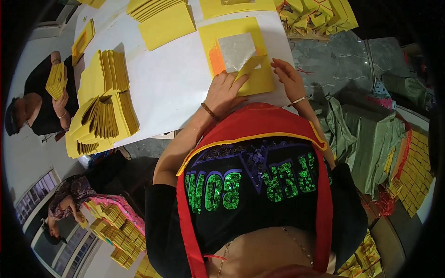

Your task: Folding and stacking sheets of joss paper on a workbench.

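On the white table in front of me lies a yellow paper sheet point(259, 85) with a silver-grey foil patch point(234, 48) and an orange strip point(216, 58). One piece of yellow paper point(250, 65) is turned up slantwise over the foil. My left hand point(223, 92) rests on the near left part of the sheet and pinches the lower end of that turned-up paper. Just off the sheet's right edge, my right hand point(291, 82) is held with its fingers apart and holds nothing.
Stacks of folded yellow paper point(104, 78) stand on the table's left side, with another pile point(167, 28) farther back. Finished-looking yellow bundles point(317, 16) lie at the far right. Green sacks point(371, 143) stand on the right floor. Two other people work at left, one holding yellow papers point(56, 81).
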Motion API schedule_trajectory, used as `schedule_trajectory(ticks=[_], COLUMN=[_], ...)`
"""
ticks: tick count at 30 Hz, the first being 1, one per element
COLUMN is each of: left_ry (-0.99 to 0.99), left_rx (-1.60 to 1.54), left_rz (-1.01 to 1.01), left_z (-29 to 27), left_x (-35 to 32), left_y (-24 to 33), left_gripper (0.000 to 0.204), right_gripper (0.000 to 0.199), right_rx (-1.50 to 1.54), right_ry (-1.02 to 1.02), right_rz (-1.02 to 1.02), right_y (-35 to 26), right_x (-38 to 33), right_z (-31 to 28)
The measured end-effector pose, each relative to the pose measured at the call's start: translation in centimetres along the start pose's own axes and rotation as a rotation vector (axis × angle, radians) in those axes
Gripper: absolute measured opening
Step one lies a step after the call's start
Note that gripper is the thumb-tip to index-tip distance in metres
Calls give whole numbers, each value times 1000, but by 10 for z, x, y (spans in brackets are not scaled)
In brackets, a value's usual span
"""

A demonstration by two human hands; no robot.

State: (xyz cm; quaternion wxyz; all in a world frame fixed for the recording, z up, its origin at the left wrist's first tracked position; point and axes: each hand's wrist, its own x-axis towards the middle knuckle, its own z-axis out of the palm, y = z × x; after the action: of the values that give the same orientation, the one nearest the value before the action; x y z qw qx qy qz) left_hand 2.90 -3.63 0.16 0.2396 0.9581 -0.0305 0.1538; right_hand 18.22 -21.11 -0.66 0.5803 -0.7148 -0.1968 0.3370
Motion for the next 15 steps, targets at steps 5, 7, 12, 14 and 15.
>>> schedule_trajectory(ticks=[5, 7, 12, 14, 15], left_ry=[-47, -12, -8, 16, 45], left_rx=[-35, -41, -44, -31, -33], left_rz=[-17, 13, 28, 40, 50], left_z=[-3, -3, -4, -2, 0], left_x=[0, 1, 2, 2, 1], left_y=[-5, -5, -6, -7, -8], left_gripper=[65, 63, 52, 46, 38], right_gripper=[34, 34, 33, 33, 33], right_rx=[23, 27, 28, 32, 19], right_ry=[0, 1, 29, 49, 58], right_rz=[45, 4, -33, -29, 3], right_y=[2, 4, 8, 5, 1], right_x=[2, 3, 5, 5, 4], right_z=[-1, -1, -4, -4, -4])
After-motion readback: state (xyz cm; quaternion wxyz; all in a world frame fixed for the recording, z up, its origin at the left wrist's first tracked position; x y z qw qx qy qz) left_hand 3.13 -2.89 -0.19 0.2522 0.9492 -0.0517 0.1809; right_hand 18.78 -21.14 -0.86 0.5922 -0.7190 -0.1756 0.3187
